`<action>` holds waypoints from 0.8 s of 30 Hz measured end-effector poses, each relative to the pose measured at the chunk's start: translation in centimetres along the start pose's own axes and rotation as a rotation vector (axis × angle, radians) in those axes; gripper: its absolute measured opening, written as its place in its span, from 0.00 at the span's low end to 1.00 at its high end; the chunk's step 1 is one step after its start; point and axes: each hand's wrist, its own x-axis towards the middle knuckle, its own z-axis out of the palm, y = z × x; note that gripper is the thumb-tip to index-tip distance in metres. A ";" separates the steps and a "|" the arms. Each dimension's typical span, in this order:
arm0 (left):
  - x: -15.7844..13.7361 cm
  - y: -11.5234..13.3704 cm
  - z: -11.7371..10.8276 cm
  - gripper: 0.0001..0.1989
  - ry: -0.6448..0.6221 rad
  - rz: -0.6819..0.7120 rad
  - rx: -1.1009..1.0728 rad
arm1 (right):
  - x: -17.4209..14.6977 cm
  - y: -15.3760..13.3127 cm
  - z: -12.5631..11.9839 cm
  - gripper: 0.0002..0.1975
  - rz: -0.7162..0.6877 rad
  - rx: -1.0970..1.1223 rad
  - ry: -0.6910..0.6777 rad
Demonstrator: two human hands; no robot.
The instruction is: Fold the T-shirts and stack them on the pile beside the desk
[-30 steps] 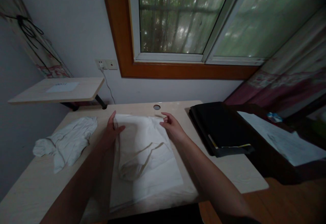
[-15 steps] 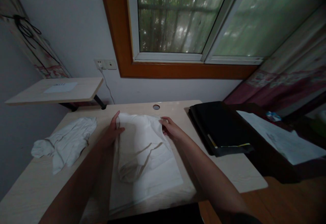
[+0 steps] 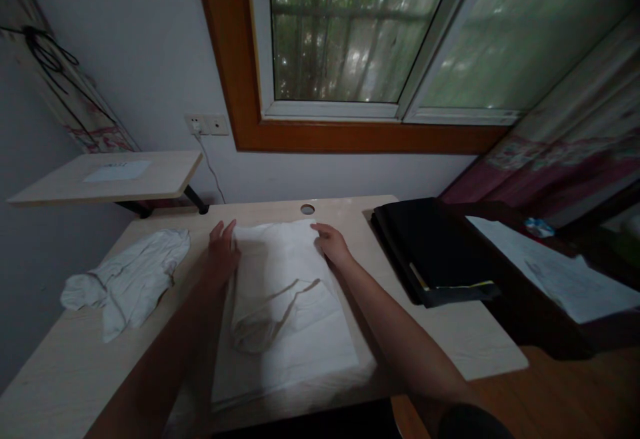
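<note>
A white garment (image 3: 287,259) lies flat on the table in front of me, folded into a long shape. Part of it is turned back over itself, with a rolled, sleeve-like end near the lower left. Beside its far left edge is my left hand (image 3: 223,254), fingers apart and the inner side touching the cloth. At the far right corner, my right hand (image 3: 334,244) has its fingers curled in and pinches the fabric edge. Further left rests a second, crumpled white garment (image 3: 143,276), apart from both hands.
The pale wooden table (image 3: 460,339) has a round cable hole (image 3: 307,209) near the wall. Black folded items (image 3: 433,246) lie at the right. A raised shelf (image 3: 165,182) stands at the back left. White paper (image 3: 555,269) lies on a dark surface farther right.
The far part of the garment now lies smoother and flatter. My left hand's fingers have come off the top of the cloth to its edge; my right hand has shifted slightly toward the far corner.
</note>
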 end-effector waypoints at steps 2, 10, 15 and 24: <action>0.0 0.8 0.2 0.36 -0.026 0.112 0.170 | -0.2 -0.4 0.2 0.27 -0.024 -0.076 0.072; 0.0 5.5 3.0 0.25 -0.309 0.453 0.330 | -1.2 -3.5 4.9 0.25 -0.469 -0.678 -0.166; -0.2 4.6 4.3 0.27 -0.341 0.393 0.363 | -0.6 -2.4 6.9 0.27 -0.443 -0.824 -0.306; 0.5 1.1 2.7 0.29 -0.330 0.301 0.580 | -0.3 -1.6 3.6 0.33 -0.250 -1.006 -0.234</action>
